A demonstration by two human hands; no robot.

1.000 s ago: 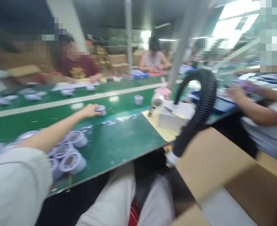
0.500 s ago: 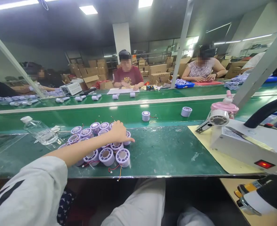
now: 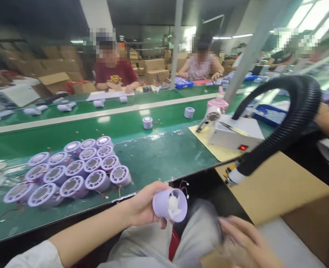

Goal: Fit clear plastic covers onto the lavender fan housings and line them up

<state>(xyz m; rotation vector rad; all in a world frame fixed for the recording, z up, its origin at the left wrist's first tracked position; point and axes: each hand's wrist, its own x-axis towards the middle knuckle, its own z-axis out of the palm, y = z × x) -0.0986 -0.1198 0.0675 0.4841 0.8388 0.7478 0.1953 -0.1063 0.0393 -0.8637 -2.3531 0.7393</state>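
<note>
My left hand (image 3: 145,206) is wrapped round a lilac motor-fan housing (image 3: 160,204), held over my lap near the bench's front edge. Its open end faces right and shows white fan blades inside; thin wires with small connectors stick out behind it. My right hand (image 3: 244,238) is low at the right, smeared by motion, beside a blurred brown cardboard piece (image 3: 213,259). Whether it grips anything is unclear. Several like housings (image 3: 97,179) stand in rows on the green bench to the left, most with round metal discs on top and loose wires.
Two more housings (image 3: 147,123) sit on the green conveyor (image 3: 125,124). At right stand a white machine (image 3: 234,136) with a lit red switch, its black flexible hose (image 3: 290,111), a pink handheld fan (image 3: 217,106) and an open cardboard box (image 3: 281,182). Co-workers sit across the conveyor.
The view has swung right and down. My left hand has left the group of housings and now holds one over my lap. My right hand has come into view.
</note>
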